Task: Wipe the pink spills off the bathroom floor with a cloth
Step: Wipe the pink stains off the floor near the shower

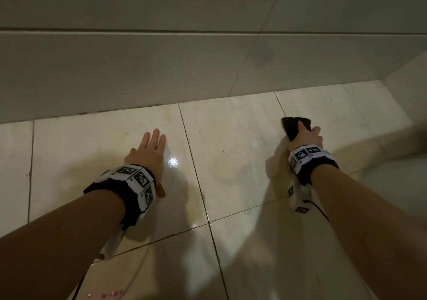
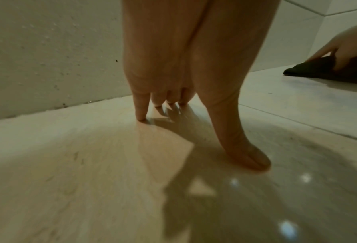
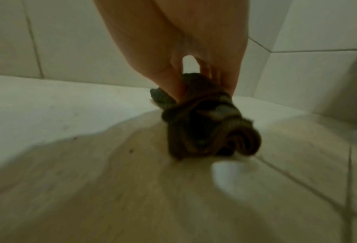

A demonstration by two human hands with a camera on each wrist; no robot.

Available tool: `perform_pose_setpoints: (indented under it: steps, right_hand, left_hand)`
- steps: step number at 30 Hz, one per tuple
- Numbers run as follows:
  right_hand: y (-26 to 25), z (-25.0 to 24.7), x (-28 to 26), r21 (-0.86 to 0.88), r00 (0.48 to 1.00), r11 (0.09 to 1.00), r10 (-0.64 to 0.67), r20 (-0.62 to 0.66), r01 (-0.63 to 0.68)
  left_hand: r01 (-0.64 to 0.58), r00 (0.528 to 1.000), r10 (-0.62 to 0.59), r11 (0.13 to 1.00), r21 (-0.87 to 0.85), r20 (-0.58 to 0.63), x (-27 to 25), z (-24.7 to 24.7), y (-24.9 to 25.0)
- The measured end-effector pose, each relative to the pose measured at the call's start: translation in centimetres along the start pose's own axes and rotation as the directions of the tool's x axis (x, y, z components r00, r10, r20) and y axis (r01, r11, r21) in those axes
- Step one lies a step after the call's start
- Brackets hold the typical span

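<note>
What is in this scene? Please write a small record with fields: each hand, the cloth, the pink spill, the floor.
left hand: flat on the floor, fingers straight, holds nothing
right hand: grips the cloth
cloth: dark, bunched, on the floor near the wall
pink spill: at the bottom edge of the head view, near the left forearm, far from the cloth
floor: pale glossy tiles, dark grout lines

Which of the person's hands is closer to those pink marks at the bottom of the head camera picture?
Left. The left hand rests flat on the floor tile up and right of the pink spill. The right hand grips the dark cloth far across, near the wall.
</note>
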State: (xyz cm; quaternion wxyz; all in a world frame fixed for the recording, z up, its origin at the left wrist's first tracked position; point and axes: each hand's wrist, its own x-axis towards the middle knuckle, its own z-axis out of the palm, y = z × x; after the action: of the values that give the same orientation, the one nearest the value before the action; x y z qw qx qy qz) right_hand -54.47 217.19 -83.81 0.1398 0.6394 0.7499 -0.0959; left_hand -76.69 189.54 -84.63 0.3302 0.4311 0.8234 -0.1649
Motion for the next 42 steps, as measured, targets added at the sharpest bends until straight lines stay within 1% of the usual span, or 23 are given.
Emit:
perform_pose_setpoints:
  steps: [1, 4, 6, 7, 9, 10, 11, 12, 14, 16, 17, 19, 20, 22, 24, 27, 29, 31, 33, 35, 38, 39, 42]
  right_hand:
    - [-0.5, 0.4, -0.3, -0.008, 1.000, 1.000, -0.013, -0.001, 0.013]
    - [-2.6, 1.5, -3.5, -0.030, 0.987, 0.988, -0.152, -0.052, 0.151]
    - [-3.9, 2.8, -7.4, -0.049, 0.951, 0.955, -0.295, -0.095, 0.292]
    - [-4.4, 3.6, -9.6, -0.059, 0.917, 0.923, -0.385, -0.103, 0.381]
    - [-5.0, 5.1, -13.6, -0.063, 0.809, 0.813, -0.582, -0.082, 0.579]
    - [-5.0, 5.8, -14.8, -0.033, 0.754, 0.759, -0.651, -0.087, 0.651]
    - [-4.8, 6.0, -15.3, 0.001, 0.729, 0.733, -0.677, -0.102, 0.680]
    - [-4.5, 5.6, -15.1, 0.030, 0.740, 0.742, -0.662, -0.119, 0.670]
    - [-3.3, 4.3, -12.7, 0.047, 0.827, 0.834, -0.535, -0.175, 0.550]
    - [-1.4, 2.3, -9.1, 0.086, 0.922, 0.936, -0.316, -0.223, 0.342]
    - [0.0, 1.4, -7.3, 0.105, 0.954, 0.969, -0.196, -0.227, 0.224]
    - [2.9, 0.2, -4.3, 0.085, 0.981, 0.996, -0.006, -0.194, 0.023]
    - [4.1, 0.2, -3.6, 0.069, 0.986, 0.997, 0.045, -0.158, -0.034]
    - [5.1, 0.9, -3.2, 0.044, 0.993, 0.997, 0.072, -0.092, -0.069]
    - [4.2, 1.7, -4.0, -0.035, 0.997, 0.998, 0.042, -0.072, -0.045]
    - [1.5, 2.7, -7.5, -0.112, 0.987, 0.985, -0.142, -0.070, 0.134]
    - [-0.3, 3.5, -11.2, -0.113, 0.948, 0.943, -0.317, -0.030, 0.312]
    - [-2.0, 4.9, -15.3, -0.094, 0.888, 0.883, -0.460, 0.016, 0.460]
    - [-3.4, 6.5, -19.4, -0.073, 0.806, 0.804, -0.592, -0.013, 0.590]
    - [-3.9, 7.8, -22.8, -0.105, 0.706, 0.704, -0.708, -0.017, 0.703]
    - [-4.3, 9.2, -27.2, -0.107, 0.582, 0.574, -0.810, 0.073, 0.812]
    - [-4.3, 9.6, -28.3, -0.100, 0.554, 0.545, -0.825, 0.115, 0.833]
    - [-4.5, 10.4, -31.1, -0.098, 0.555, 0.552, -0.783, 0.282, 0.828]
  left_hand:
    - [0.005, 1.000, -0.005, 1.000, 0.003, 0.002, 0.1, -0.1, 0.0]
    - [0.021, 1.000, -0.022, 0.999, 0.028, 0.015, 0.0, -0.5, 0.4]
    - [0.031, 0.999, -0.032, 0.999, 0.041, 0.025, 0.0, -0.7, 0.6]
    - [0.033, 0.999, -0.034, 0.999, 0.041, 0.029, -0.1, -0.9, 0.7]
    - [0.037, 0.999, -0.038, 0.999, 0.033, 0.031, -0.2, -1.0, 0.8]
    - [0.036, 0.999, -0.037, 0.999, 0.033, 0.029, -0.2, -1.0, 0.8]
    - [0.031, 0.999, -0.032, 0.999, 0.033, 0.029, -0.1, -0.9, 0.7]
    - [0.025, 0.999, -0.026, 0.999, 0.035, 0.031, -0.1, -0.9, 0.6]
    - [0.014, 0.999, -0.015, 0.999, 0.032, 0.029, -0.2, -0.7, 0.4]
    - [0.004, 1.000, -0.005, 1.000, 0.028, 0.026, -0.3, -0.6, 0.2]
    - [0.002, 1.000, -0.003, 1.000, 0.027, 0.026, -0.3, -0.6, 0.1]
    - [0.004, 1.000, -0.005, 0.999, 0.037, 0.027, -0.4, -0.7, 0.1]
    - [0.007, 0.999, -0.009, 0.999, 0.042, 0.031, -0.4, -0.8, 0.2]
    - [0.023, 0.999, -0.024, 0.999, 0.037, 0.035, -0.5, -0.9, 0.5]
    - [0.046, 0.999, -0.046, 0.999, 0.023, 0.012, -0.4, -1.0, 1.0]
    - [0.060, 0.998, -0.059, 0.998, 0.020, -0.022, -0.2, -1.3, 1.4]
    - [0.059, 0.998, -0.058, 0.998, 0.016, -0.012, -0.2, -1.3, 1.3]
    - [0.037, 0.999, -0.037, 0.999, 0.031, -0.004, -0.2, -1.1, 0.9]
    - [-0.013, 1.000, 0.013, 0.999, 0.049, 0.002, -0.4, -0.8, 0.2]
    - [-0.074, 0.997, 0.074, 0.996, 0.049, -0.009, -0.8, -0.3, -0.5]
    - [-0.148, 0.988, 0.152, 0.985, 0.084, -0.039, -1.6, 0.5, -1.5]
    - [-0.168, 0.984, 0.174, 0.981, 0.100, -0.048, -1.8, 0.6, -1.8]
    - [-0.201, 0.978, 0.207, 0.973, 0.113, -0.039, -2.4, 0.7, -2.2]
